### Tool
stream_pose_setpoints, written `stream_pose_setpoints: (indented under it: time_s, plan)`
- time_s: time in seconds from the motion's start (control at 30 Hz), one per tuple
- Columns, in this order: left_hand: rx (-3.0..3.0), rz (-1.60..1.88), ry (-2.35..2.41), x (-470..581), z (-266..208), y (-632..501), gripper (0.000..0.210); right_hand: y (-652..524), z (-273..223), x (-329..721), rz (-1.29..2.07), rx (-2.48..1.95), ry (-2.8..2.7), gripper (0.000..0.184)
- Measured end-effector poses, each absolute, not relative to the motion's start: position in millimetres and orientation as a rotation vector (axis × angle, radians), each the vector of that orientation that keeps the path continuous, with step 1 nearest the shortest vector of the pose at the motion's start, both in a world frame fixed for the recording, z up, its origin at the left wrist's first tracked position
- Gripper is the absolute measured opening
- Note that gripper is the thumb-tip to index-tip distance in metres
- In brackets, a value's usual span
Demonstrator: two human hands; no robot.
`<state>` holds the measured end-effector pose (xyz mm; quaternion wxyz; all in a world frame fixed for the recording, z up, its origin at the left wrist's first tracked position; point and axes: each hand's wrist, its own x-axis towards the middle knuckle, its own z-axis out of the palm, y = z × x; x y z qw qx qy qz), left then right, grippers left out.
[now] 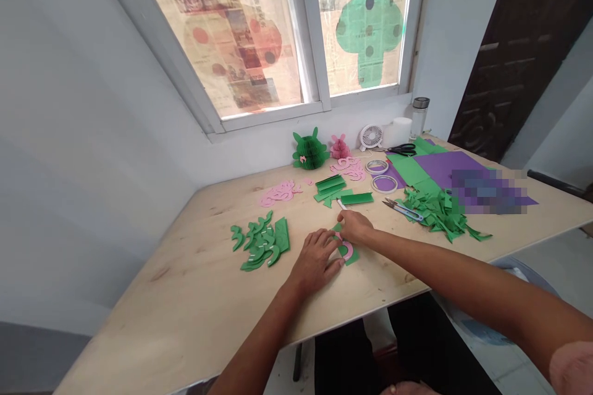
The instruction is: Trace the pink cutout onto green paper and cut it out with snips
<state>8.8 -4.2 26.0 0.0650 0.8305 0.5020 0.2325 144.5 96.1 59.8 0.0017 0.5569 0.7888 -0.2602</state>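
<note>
Near the table's front edge lies a piece of green paper [353,255] with a pink curved paper cutout [346,249] on top. My left hand [317,259] rests flat over their left side, fingers stretched out and pressing down. On the far side of the paper, my right hand [356,226] is closed around a white pen [341,204], whose upper end sticks out past the fingers. The pen's tip is hidden by the hand. To the left of my left hand sits a pile of green curved cutouts [259,244] beside a folded green strip [282,234].
Pink cutouts [280,193], folded green strips [331,184] and tape rolls [384,183] lie beyond my hands. Thread snips [404,210] and green scraps [435,213] are to the right, near purple paper [456,173]. Paper figures [311,151], a fan [371,136] and a bottle [419,118] stand behind.
</note>
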Motion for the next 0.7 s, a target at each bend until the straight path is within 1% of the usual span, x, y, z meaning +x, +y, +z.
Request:
stream_pose_setpoints:
  time_s: [0.17,0.37,0.47,0.57,0.7]
  plan:
    - [2.347,0.864,1.466,10,31,-7,0.03,94,57,147,-0.889,1.781,2.494,0.029]
    - [1.84,1.271,1.569,6,33,-7,0.018,93,57,158,-1.057,1.796,2.575,0.028]
    - [1.481,1.435,1.587,11,33,-7,0.024,90,60,166,-1.167,1.805,2.672,0.023]
    - [1.188,1.505,1.503,24,37,-7,0.036,85,63,176,-1.315,1.794,2.788,0.031]
    - [0.952,1.5,1.349,45,48,-10,0.044,74,65,190,-1.544,1.72,2.912,0.034]
